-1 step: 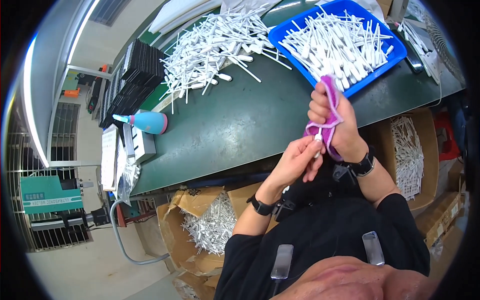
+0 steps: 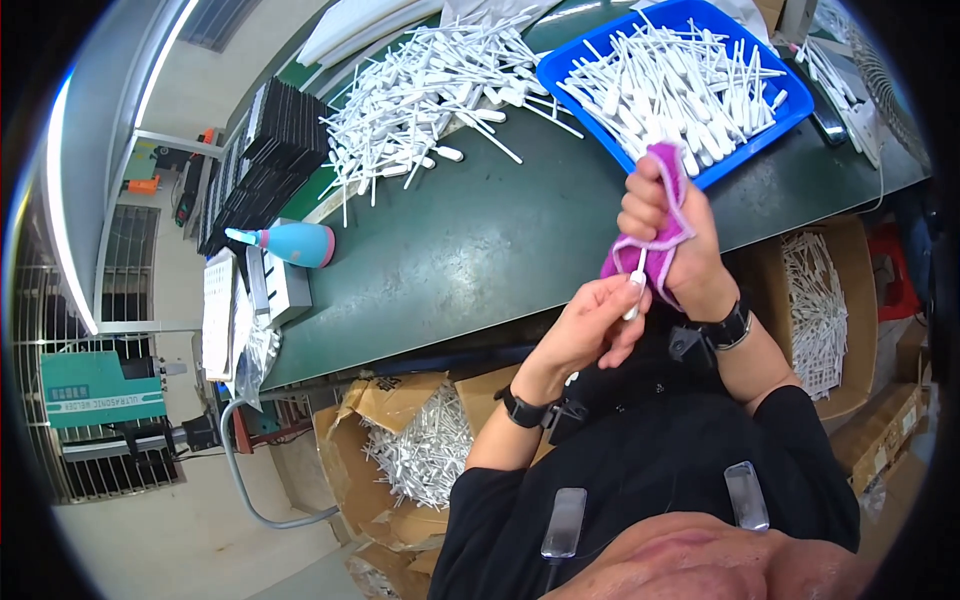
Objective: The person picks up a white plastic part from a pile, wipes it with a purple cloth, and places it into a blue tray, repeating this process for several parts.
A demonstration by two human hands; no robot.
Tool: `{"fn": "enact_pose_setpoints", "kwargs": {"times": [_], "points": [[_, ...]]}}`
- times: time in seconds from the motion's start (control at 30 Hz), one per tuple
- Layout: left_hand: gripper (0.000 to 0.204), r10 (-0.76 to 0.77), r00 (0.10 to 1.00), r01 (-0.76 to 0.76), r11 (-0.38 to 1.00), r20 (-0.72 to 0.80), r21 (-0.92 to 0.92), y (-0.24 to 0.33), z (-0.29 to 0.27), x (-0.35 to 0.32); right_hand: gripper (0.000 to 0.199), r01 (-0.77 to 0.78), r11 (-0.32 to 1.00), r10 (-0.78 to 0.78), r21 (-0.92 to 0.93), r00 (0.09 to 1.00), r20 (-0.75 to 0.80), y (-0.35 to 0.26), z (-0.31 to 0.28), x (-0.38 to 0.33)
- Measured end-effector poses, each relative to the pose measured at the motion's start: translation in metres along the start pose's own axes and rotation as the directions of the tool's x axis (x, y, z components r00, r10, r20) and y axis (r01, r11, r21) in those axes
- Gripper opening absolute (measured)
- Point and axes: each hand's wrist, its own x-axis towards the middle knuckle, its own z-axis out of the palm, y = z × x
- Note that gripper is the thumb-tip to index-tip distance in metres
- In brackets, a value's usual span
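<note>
Left grip [image 2: 597, 318] is pinching a white stick [image 2: 637, 283] by its thick end, shaft running forward into the cloth [image 2: 658, 264] the right grip [image 2: 697, 252] is clenching

Fuzzy cloth [image 2: 672, 180], glossy plastic tray [image 2: 750, 156]
</note>
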Motion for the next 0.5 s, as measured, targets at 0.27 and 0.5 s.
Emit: {"fn": "enact_pose_setpoints", "kwargs": {"times": [0.27,0.5], "points": [[0.021,0.327,0.909,-0.176,0.862,-0.257,0.475,-0.003,0.003,0.006,0.025,-0.018,0.860,-0.062,-0.510,0.988,-0.140,0.039,0.021,-0.013],[0.026,0.631,0.692,-0.211,0.642,-0.351,0.737,0.070,-0.012,0.010,0.026,-0.039,0.567,-0.078,-0.823,0.992,-0.100,0.010,-0.003,-0.023]]}}
